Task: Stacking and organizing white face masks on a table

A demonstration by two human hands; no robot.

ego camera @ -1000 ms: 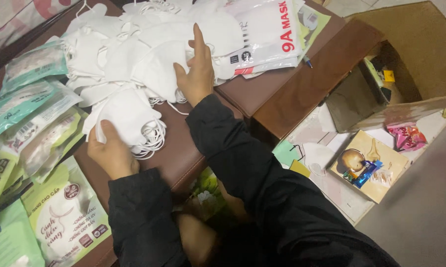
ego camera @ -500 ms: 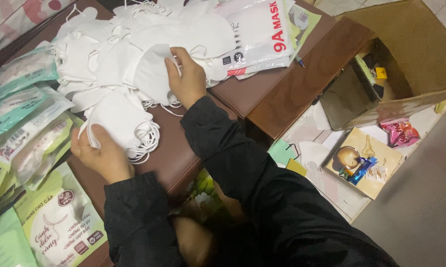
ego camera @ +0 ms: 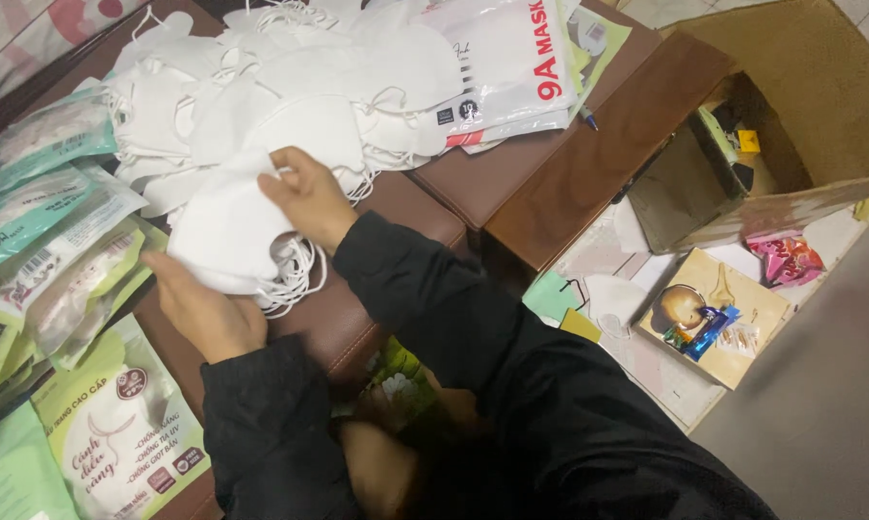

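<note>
A stack of white face masks point(ego camera: 227, 236) with dangling ear loops rests on the brown padded table point(ego camera: 569, 173). My left hand point(ego camera: 203, 313) cups the stack from below at its near edge. My right hand point(ego camera: 304, 197) lies on the stack's top right, fingers curled over the uppermost mask. Behind it spreads a loose heap of several more white masks point(ego camera: 290, 91). Both my sleeves are black.
Sealed mask packets in teal and green point(ego camera: 49, 221) lie along the left. A white printed bag point(ego camera: 511, 67) sits at the back. On the floor to the right stand an open cardboard box point(ego camera: 791, 116), a small picture box point(ego camera: 713, 313) and scattered papers.
My right hand drew back from the far heap toward me onto the stack. My left hand shifted right under the stack, which now sits gathered between both hands.
</note>
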